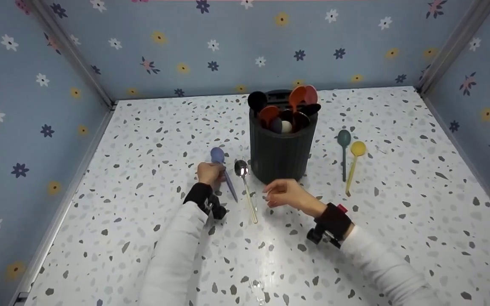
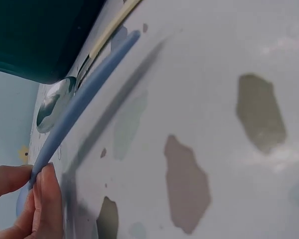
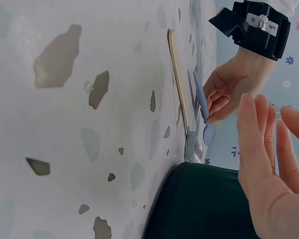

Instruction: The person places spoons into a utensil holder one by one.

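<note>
pinching the blue spoon [image 1: 217, 155] close to its bowl, the left hand [image 1: 210, 173] marks the leftmost point of the work; the spoon is just left of the metal spoon [image 1: 241, 168], its handle tip apparently raised off the table [image 1: 121, 221]. because the grip sits near one end, the long free handle could pivot between thumb and fingers, and a sweep to the right could then push the metal spoon askew. the left hand is bent over the spoon, thumb and fingers drawn narrow, forearm slanting in from below. next stands the dark container [image 1: 279, 157], upright and crowded with utensils [image 1: 297, 94]; a knock from the right hand [image 1: 289, 195], just before its base, could jolt it. this hand holds nothing: its fingers extend leftward, lightly bent, with a gap to the thumb; whether they touch the container cannot be told. farther right, the green spoon [image 1: 344, 138] and yellow spoon [image 1: 358, 148] lie side by side, where an outward swing of the right wrist could brush the yellow handle
</note>
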`<state>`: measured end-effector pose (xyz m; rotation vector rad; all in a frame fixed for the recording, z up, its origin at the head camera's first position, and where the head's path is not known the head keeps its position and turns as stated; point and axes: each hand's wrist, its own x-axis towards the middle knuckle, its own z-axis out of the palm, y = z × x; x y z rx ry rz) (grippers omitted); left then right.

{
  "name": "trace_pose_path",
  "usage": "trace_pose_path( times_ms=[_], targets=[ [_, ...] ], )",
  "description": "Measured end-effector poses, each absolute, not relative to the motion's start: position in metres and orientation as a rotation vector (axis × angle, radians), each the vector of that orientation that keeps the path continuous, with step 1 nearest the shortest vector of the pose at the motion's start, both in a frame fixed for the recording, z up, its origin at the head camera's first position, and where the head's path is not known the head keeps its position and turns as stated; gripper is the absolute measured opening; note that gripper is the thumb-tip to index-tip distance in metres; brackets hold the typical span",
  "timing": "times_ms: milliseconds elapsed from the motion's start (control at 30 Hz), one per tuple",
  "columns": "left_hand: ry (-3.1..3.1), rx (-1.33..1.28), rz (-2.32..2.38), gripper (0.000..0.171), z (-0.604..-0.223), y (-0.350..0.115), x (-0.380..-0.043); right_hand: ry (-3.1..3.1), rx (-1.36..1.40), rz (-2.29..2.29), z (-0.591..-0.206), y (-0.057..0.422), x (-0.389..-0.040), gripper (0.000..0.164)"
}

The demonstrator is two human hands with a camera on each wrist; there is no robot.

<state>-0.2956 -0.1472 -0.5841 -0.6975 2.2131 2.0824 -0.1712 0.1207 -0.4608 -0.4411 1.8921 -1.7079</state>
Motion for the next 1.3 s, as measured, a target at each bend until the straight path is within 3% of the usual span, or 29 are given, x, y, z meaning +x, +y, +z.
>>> trace_pose_path(
  times_ms=[67, 200, 267, 500, 600, 700, 900, 1067, 1300],
  targets=[
    [2.146, -0.693, 2.139, 0.008, -0.583, -0.145, -0.294, 1.888, -0.438, -1.706, -0.46, 0.121, -0.171, 0.031],
    [2.083, -0.662, 2.182, 0.012, -0.624, -0.151, -0.318, 1.889, -0.436, -1.699, -0.459, 0.121, -0.171, 0.031],
    [2.043, -0.608, 2.231, 0.011, -0.626, -0.15, -0.317, 1.888, -0.429, -1.696, -0.46, 0.121, -0.171, 0.031],
    [1.998, -0.748, 2.135, 0.022, -0.497, -0.11, -0.241, 1.878, -0.4, -1.703, -0.459, 0.119, -0.171, 0.033],
    [1.999, -0.764, 2.129, 0.026, -0.476, -0.103, -0.227, 1.879, -0.394, -1.704, -0.46, 0.118, -0.171, 0.033],
    [1.984, -0.692, 2.181, 0.024, -0.489, -0.106, -0.232, 1.872, -0.391, -1.707, -0.463, 0.118, -0.171, 0.032],
    [1.898, -0.512, 2.313, 0.017, -0.568, -0.119, -0.269, 1.88, -0.382, -1.691, -0.467, 0.117, -0.172, 0.033],
    [1.897, -0.61, 2.218, 0.025, -0.54, -0.103, -0.252, 1.896, -0.36, -1.673, -0.468, 0.115, -0.173, 0.032],
    [1.873, -0.56, 2.232, 0.024, -0.51, -0.09, -0.229, 1.905, -0.363, -1.653, -0.473, 0.112, -0.174, 0.033]
  ],
)
